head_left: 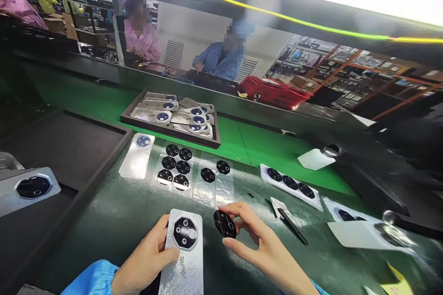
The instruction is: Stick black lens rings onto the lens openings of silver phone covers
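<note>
Two bare hands are at work toward the near edge of the dark green, glossy bench point(114, 212). The left hand point(147, 256) grasps a silver, textured, rectangular panel point(187, 269), thumb across its face below a black octagonal window point(185, 233). The right hand point(261, 244) pinches a loose, glossy black octagonal plate point(224, 224) by its rim, tilted, just beside the panel and apart from it. So slight a pinch could let the plate slip and drop; a careless swing might knock its rim against the panel, scratching either. The panel's lower end is cut off, the left fingertips behind it are hidden, and the plate's underside cannot be made out.
</note>
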### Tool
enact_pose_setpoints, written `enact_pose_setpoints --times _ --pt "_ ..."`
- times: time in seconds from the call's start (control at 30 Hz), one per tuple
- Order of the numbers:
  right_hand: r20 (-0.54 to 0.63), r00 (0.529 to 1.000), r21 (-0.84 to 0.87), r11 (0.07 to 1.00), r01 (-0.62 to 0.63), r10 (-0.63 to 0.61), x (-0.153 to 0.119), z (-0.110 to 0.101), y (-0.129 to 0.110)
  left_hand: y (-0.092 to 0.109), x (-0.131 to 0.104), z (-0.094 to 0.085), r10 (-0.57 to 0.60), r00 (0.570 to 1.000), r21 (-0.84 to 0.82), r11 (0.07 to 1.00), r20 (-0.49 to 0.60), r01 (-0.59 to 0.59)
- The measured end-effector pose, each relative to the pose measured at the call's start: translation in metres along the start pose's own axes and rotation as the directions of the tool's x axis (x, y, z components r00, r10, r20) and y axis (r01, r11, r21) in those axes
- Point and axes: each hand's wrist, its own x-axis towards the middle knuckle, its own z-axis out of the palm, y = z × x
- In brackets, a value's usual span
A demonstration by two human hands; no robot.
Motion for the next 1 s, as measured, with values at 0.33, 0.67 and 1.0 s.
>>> enact_pose_setpoints --times 0.33,0.67,1.0 --pt "-0.021 0.998 -0.014 0.998 0.059 -0.059 -0.004 0.009 0.001 0.0 0.002 -0.002 -0.003 1.0 0.011 1.0 0.002 0.003" --pt "-0.015 0.994 -0.025 0.994 0.11 -0.111 0.001 0.022 0.002 0.001 0.002 0.0 -0.014 1.0 -0.003 1.0 -0.002 0.014" --pt "0.031 0.972 -0.13 0.964 0.234 -0.232 0.008 0.063 -0.015 -0.007 0.002 -0.002 0.012 1.0 0.004 1.0 0.006 -0.012"
